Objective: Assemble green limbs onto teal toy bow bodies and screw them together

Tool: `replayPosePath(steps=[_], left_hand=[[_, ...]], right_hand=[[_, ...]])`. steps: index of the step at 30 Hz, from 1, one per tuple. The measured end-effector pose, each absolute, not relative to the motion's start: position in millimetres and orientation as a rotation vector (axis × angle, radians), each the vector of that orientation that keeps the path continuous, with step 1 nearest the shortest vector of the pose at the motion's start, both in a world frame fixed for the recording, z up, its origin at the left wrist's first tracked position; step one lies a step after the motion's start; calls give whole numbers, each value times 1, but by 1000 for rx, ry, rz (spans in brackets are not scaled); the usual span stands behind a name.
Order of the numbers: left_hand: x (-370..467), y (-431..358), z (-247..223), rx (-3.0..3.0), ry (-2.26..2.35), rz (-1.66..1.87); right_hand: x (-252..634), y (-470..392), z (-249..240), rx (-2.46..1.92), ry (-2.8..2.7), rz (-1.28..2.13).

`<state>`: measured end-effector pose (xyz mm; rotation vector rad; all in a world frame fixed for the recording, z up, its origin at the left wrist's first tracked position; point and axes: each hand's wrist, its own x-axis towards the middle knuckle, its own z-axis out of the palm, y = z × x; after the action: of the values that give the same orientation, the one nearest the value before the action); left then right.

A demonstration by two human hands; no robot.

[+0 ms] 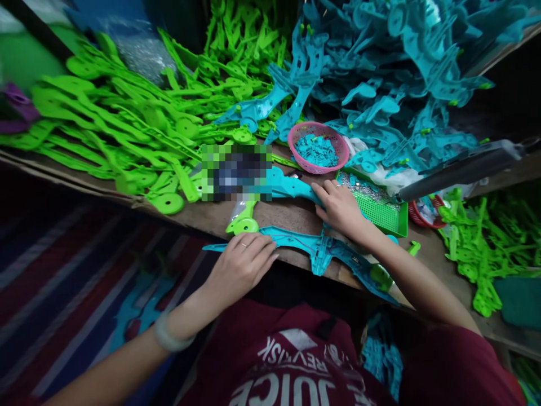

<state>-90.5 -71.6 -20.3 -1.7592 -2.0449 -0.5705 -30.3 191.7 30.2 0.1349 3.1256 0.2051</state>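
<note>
My left hand (247, 256) is closed over the left part of a long, curved blue plastic piece (296, 239), shaped like a toy bow half. That piece lies along the table's front edge, its ribbed inner side showing. Behind it, my right hand (338, 206) has its bent fingers on the end of a second blue plastic piece (289, 185); the thumb side is partly hidden. A round-ended green plastic part (245, 221) lies just beyond my left fingers. A blurred-out patch covers whatever is left of the second blue piece.
Behind are heaps of green parts (139, 118) and blue parts (380, 62). A pink basket (291, 149) holds small blue pieces. Right of it stand a green tray (401, 223) with small metal bits and a red basket (416, 217). A grey tool (460, 172) slants over the tray.
</note>
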Motion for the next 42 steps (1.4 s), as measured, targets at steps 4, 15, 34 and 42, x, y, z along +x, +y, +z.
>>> replayPosePath(steps=[4,15,34,42], left_hand=[[-99,-75,-19,-1814,-2023,-645],[-73,-91,-24,-1641,-2094,-513],[-48,-64,-38,-1329,-2611,-834],[-39,-50,-49,-1303,-2462,-809]], right_hand=[[-31,193,27,121,3144,210],[-27,203,55,75,3239,18],[-13,172,72,-153,3215,-227],[9,166,74,-379,3053,-282]])
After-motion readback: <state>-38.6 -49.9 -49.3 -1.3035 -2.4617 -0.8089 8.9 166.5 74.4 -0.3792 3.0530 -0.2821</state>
